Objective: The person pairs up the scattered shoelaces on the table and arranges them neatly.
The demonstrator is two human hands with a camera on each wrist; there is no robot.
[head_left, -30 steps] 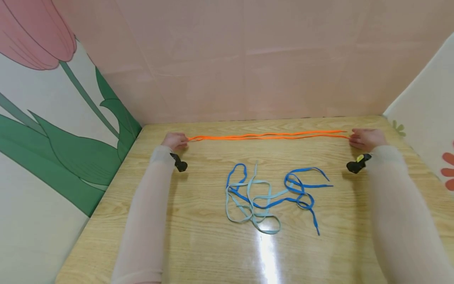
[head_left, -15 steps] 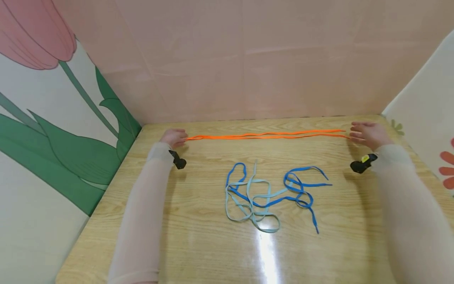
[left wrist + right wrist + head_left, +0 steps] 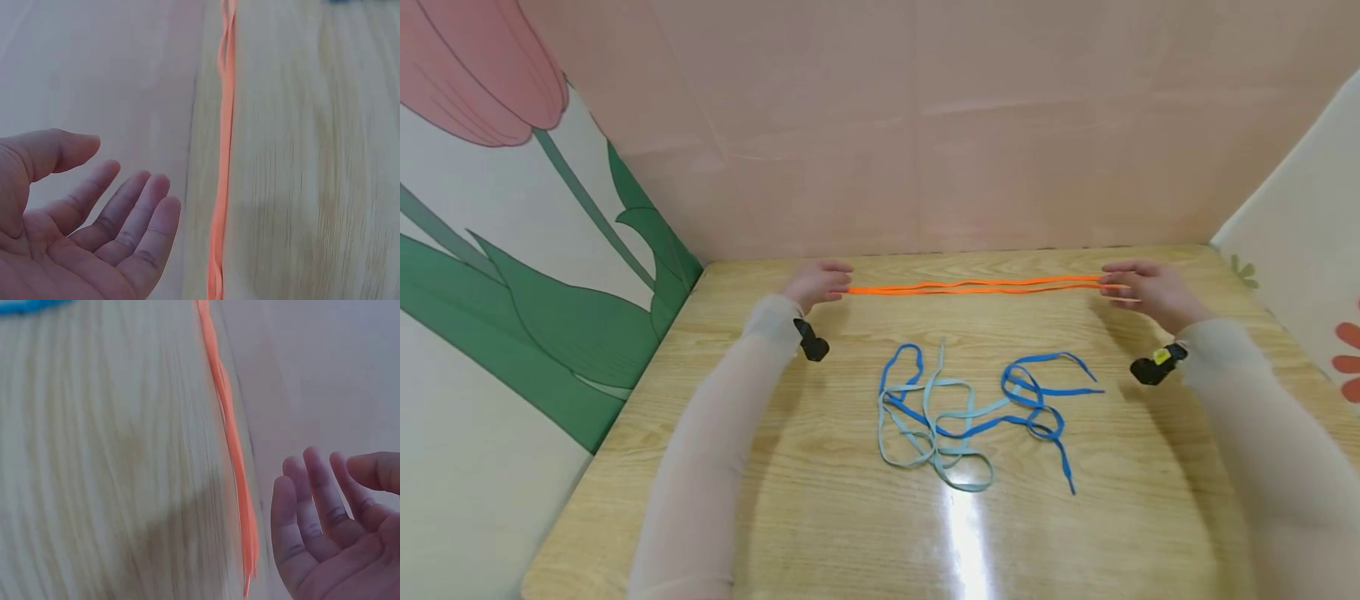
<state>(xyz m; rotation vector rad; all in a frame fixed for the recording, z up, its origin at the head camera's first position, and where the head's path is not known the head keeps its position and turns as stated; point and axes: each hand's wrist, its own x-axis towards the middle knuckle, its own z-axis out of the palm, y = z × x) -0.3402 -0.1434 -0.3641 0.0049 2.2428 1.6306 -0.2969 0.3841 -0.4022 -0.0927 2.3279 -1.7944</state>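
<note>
An orange shoelace [image 3: 970,287], doubled into two long strands, lies stretched across the back of the wooden table. Over its left end is my left hand [image 3: 817,283], fingers relaxed and holding nothing; in the left wrist view the palm and loosely bent fingers [image 3: 140,225] stand apart from the lace. My right hand [image 3: 1150,290] hovers at the lace's other end and overlaps it in the head view. The right wrist view has its spread fingers [image 3: 322,494] beside the lace tips, gripping nothing.
In front of the orange lace lie a blue shoelace [image 3: 977,432] and a light blue shoelace [image 3: 880,433], looped and tangled together on the table [image 3: 850,533]. A pink wall covering [image 3: 925,150] rises at the table's back edge, with patterned panels on both sides.
Both hands have left the ends of the orange shoelace and moved inward, the left to the right and the right to the left. The laces lie as before.
</note>
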